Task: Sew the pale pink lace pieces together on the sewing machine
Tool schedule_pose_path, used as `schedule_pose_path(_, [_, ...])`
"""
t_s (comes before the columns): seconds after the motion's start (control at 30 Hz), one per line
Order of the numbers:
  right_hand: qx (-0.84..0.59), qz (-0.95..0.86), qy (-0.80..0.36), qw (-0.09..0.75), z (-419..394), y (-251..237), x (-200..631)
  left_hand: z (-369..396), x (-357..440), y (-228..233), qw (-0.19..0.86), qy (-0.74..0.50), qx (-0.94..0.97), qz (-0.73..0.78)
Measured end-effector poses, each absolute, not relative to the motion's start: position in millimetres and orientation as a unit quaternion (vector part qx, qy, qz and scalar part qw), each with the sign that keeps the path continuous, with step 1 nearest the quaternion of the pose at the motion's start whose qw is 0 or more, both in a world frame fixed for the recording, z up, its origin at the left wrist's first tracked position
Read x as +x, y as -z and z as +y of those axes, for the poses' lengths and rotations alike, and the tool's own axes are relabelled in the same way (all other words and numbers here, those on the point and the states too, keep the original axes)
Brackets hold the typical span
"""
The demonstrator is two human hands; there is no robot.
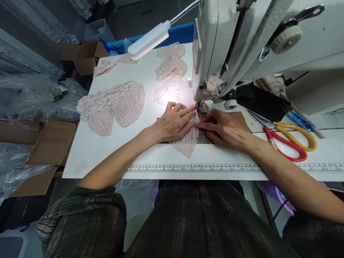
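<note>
One left hand [176,122]: lay flat on the lace piece [185,145], fingers nearly straight and close together, pressing from above rather than gripping.
Right hand [225,129]: curled just beside the lace piece, index finger stretched to its edge; gave no clear view of any pinch between fingertips.
Lace piece: ran from beside the machine foot [198,108] down under the left hand, pointed end past the front edge of the brown sheet [240,119], short of the ruler [193,167] on the worktop [107,154].
Finger danger: risked a needle prick, with left fingertips just beside the machine foot; likeliest cause, following the lace piece in too far.
Crooked edge: seemed possible through uneven pressure, one hand flat, the other guiding by a fingertip.
Snag: looked likely enough in such open mesh, from a fingernail or the foot.
Lamp [149,40]: threw strong glare on the lace beyond the left hand, perhaps hiding a fold.
Scissors [268,124]: rested near the right forearm and the phone [262,102]; risked a knock from a careless elbow swing.
</note>
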State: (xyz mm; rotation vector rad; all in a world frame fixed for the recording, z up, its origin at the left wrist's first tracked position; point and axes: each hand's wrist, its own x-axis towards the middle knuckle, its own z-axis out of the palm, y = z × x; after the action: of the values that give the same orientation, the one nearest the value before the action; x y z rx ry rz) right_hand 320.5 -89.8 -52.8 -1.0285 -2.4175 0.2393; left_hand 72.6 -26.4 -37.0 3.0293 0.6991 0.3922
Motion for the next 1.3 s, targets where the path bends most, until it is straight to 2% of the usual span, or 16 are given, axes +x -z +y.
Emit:
schedule_pose_path(0.5, [-0.391, -0.878, -0.091, 0.262, -93, 53, 321, -27, 71, 48, 0.084, -0.174, 0.951, 0.24])
schedule_pose_path(0.9, [-0.394, -0.868, -0.119, 0.279, -91, 52, 323, -33, 78, 52, 0.043, -0.169, 0.95, 0.259])
schedule_pose_path(1.1, [-0.395, -0.871, -0.12, 0.266, -92, 51, 324, -41, 83, 53, -0.007, -0.208, 0.941, 0.268])
schedule_pose_path(1.3, [-0.395, -0.874, -0.095, 0.265, -95, 51, 323, -39, 81, 45, 0.012, -0.217, 0.949, 0.229])
